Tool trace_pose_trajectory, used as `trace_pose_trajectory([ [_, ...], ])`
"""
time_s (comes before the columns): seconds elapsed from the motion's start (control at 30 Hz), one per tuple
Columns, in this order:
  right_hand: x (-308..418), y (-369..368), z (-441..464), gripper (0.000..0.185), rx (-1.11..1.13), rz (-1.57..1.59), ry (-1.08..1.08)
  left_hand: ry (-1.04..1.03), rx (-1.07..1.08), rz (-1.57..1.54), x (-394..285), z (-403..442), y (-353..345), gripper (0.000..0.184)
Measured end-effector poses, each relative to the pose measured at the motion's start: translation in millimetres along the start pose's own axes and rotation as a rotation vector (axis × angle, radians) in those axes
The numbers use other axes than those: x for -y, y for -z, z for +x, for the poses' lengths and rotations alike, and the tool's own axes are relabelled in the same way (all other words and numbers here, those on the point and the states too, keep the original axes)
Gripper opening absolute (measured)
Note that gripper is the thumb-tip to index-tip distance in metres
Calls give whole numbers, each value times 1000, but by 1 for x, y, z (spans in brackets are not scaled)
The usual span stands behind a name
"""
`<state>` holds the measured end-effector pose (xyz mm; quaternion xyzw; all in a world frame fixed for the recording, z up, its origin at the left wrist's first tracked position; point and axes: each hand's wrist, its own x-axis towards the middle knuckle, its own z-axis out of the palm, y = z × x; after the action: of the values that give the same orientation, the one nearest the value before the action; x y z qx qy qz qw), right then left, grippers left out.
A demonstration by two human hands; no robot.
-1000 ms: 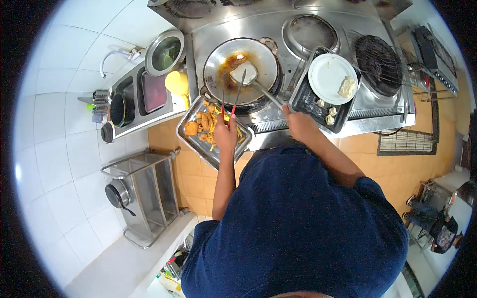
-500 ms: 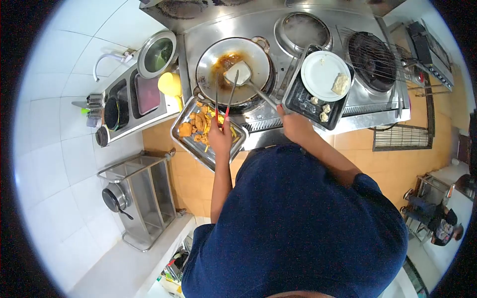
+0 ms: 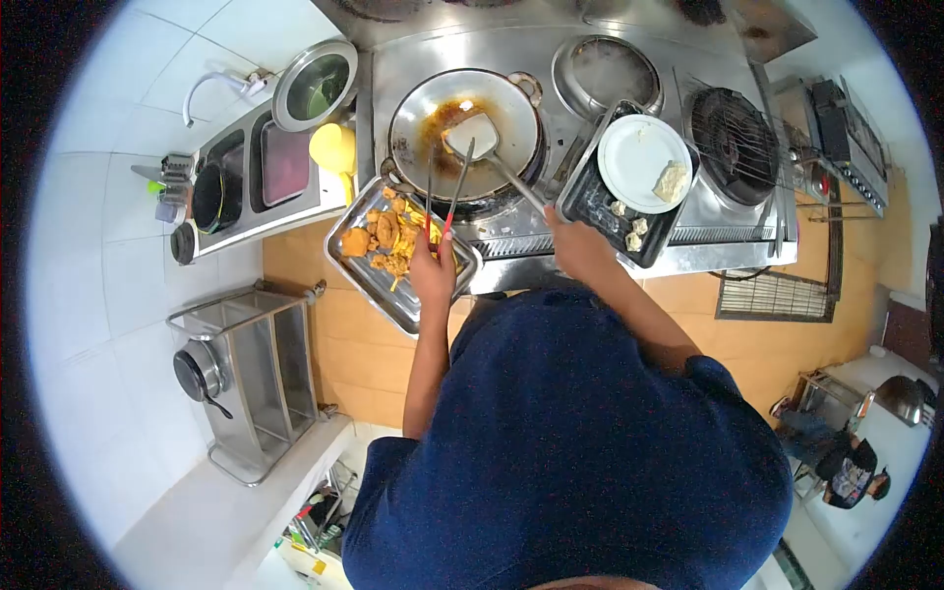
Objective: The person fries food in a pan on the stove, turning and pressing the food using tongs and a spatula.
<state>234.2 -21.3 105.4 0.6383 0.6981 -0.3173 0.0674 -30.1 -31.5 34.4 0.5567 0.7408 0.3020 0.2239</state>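
My left hand (image 3: 433, 272) is closed around the red handles of a pair of tongs (image 3: 458, 195), whose dark arms reach apart over the wok's near side. My right hand (image 3: 582, 246) grips the long handle of a wok spatula (image 3: 475, 134). The spatula's broad blade rests low in the wok (image 3: 413, 113), by a brown, oily patch. Below my left hand, a metal tray (image 3: 385, 307) holds several golden fried pieces (image 3: 356, 242) and yellow strips. Whether the tongs touch anything in the wok, I cannot tell.
Right of the wok, a white plate (image 3: 629, 147) with a pale piece of food lies on a dark tray (image 3: 580, 202). Behind stands a steaming round pan (image 3: 607, 77); further right, a wire grate (image 3: 733, 138). A yellow ladle (image 3: 332, 147) lies by the sink. Another person (image 3: 846, 467) is far right.
The view has shifted slightly. Both hands keep their holds on the tongs and spatula, and the spatula blade stays in the wok with hardly any movement.
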Motion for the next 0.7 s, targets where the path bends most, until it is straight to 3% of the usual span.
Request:
trace_pose_trajectory([
  [0.37, -10, -22, 8, 56, -121, -3, 37, -38, -11, 31, 7, -5, -4, 47],
  [0.47, 1, -6, -10, 57, -40, -27, 32, -27, -2, 76, 3, -3, 1, 47],
  [0.57, -17, -37, 3, 55, -130, -59, 37, -15, 16, 46, -2, -2, 6, 46],
  [0.7, -6, -22, 9, 55, -83, -24, 9, -10, 23, 63, 0, -1, 4, 44],
])
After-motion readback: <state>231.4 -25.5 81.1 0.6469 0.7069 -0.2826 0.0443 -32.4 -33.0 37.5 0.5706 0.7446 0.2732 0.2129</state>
